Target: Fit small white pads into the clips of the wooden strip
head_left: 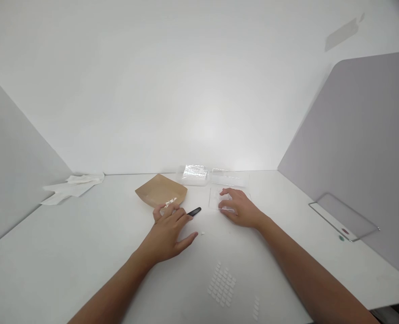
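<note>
My left hand (170, 231) lies over the near edge of a brown paper tray (152, 189), its fingers spread and the thumb apart. Small white pieces (170, 202) sit in the tray just beyond the fingertips. A black stick-like tool (195, 211) pokes out by the index finger; its other end is hidden under the hand. My right hand (238, 208) has its bent fingers and thumb around part of a clear plastic box (213, 198), whose outline is faint. One small white piece (202, 233) rests on the table right of my left thumb.
Near me, several white tiles (222, 284) lie in a grid, with a short row (256, 308) beside them. Clear plastic containers (195, 174) stand by the back wall. White papers (74, 186) lie at left. A wire frame (344, 218) leans at the right panel (364, 135).
</note>
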`<state>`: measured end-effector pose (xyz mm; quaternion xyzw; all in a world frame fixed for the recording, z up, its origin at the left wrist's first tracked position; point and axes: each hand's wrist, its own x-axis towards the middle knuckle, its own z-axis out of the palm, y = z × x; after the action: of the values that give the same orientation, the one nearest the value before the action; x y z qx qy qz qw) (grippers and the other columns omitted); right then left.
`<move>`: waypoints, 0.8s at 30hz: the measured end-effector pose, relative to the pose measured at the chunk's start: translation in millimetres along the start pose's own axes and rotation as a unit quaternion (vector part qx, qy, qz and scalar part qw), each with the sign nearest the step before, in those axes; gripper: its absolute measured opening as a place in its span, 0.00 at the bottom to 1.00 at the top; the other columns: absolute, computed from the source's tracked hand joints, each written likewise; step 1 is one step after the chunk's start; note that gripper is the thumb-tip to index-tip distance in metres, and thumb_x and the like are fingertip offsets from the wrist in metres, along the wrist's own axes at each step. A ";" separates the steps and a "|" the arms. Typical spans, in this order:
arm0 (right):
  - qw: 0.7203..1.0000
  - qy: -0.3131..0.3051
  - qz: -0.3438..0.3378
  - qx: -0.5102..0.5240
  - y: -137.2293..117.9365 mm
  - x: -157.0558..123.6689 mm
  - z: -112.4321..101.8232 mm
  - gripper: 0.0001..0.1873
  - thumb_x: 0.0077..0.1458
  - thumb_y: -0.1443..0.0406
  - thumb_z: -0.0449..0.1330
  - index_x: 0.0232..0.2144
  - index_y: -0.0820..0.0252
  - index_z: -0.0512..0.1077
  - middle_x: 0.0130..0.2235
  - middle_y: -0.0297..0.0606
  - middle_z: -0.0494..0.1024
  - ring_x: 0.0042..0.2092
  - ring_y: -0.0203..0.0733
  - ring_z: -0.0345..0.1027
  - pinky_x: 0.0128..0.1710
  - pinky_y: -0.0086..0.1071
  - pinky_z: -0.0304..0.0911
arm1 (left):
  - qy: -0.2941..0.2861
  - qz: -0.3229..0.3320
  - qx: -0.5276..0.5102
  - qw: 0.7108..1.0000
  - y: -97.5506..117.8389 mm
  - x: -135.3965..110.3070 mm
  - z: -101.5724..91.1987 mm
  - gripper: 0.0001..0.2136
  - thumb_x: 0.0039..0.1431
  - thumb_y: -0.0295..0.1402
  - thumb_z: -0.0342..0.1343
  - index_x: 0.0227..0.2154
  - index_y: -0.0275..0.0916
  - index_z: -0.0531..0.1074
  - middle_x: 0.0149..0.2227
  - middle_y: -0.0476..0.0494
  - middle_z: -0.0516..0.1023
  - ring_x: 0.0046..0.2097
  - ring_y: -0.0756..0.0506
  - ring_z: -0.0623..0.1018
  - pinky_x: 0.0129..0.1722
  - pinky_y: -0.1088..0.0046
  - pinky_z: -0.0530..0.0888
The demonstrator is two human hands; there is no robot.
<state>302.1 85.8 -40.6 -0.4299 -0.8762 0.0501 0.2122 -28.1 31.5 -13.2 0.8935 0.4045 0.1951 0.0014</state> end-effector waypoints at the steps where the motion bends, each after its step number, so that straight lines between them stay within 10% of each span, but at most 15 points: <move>1: 1.000 -0.001 0.005 0.003 -0.2 0.0 -1.0 0.07 0.67 0.58 0.59 0.43 0.46 0.77 0.62 0.42 0.70 0.60 0.54 0.68 0.61 0.56 0.63 | 0.000 0.000 -0.001 1.000 0.1 0.0 -0.2 0.14 0.69 0.46 0.55 0.47 0.44 0.75 0.42 0.44 0.79 0.56 0.34 0.74 0.66 0.39 0.50; 9: 0.998 0.035 0.050 0.006 0.8 2.6 -0.8 0.20 0.69 0.56 0.54 0.61 0.51 0.64 0.58 0.45 0.76 0.64 0.55 0.67 0.65 0.53 0.60 | 0.008 0.007 -0.008 1.000 2.4 1.4 -1.0 0.13 0.68 0.46 0.56 0.47 0.45 0.76 0.41 0.44 0.79 0.55 0.33 0.74 0.66 0.39 0.51; 24: 0.994 0.050 0.094 0.001 5.7 4.7 2.2 0.16 0.73 0.60 0.46 0.59 0.53 0.64 0.56 0.42 0.78 0.54 0.47 0.76 0.69 0.53 0.52 | 0.001 0.006 0.010 1.000 1.9 0.0 0.5 0.13 0.69 0.45 0.54 0.48 0.44 0.76 0.43 0.45 0.79 0.56 0.36 0.73 0.67 0.42 0.49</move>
<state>302.8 93.2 -42.6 -0.5119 -0.8203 0.0487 0.2506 -26.6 30.3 -13.3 0.8956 0.4011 0.1923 -0.0089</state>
